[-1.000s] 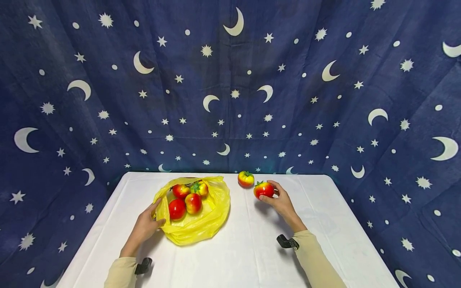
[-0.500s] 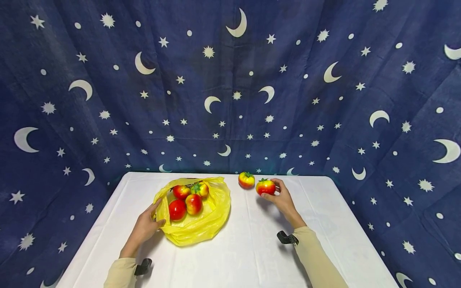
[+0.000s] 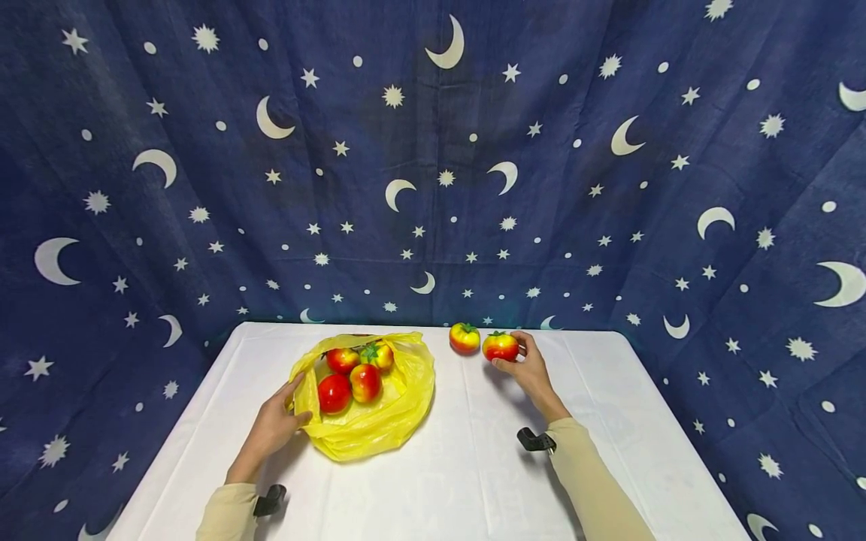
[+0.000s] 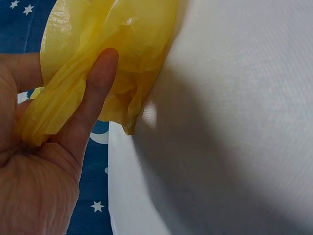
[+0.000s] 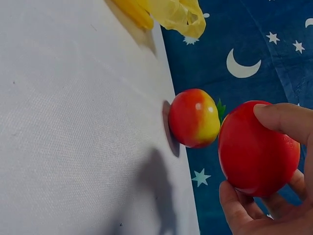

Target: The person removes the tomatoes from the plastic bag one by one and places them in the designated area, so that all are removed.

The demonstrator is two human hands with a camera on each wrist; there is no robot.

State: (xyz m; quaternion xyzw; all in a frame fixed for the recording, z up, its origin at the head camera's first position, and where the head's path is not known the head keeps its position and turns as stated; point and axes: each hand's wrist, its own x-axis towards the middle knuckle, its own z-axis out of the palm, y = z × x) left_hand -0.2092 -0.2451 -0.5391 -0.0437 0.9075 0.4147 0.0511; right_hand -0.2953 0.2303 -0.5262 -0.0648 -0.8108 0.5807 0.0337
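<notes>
In the head view, my right hand holds a red and yellow tomato with a green leafy top. Its thumb and fingers sit around the tomato, and the right wrist view shows the tomato's red underside off the tabletop. A second tomato stands on the table just left of it. My left hand grips the left rim of a yellow plastic bag, with gathered film between thumb and fingers. The bag's mouth is spread, and several red and yellow fruits lie inside.
A white cloth covers the table. Behind it and at both sides hangs a dark blue curtain with moons and stars. The table's back edge runs close behind the standing tomato.
My right hand has moved slightly back with the tomato, which has turned so more of its yellow top shows. The left hand and the bag stay put.
</notes>
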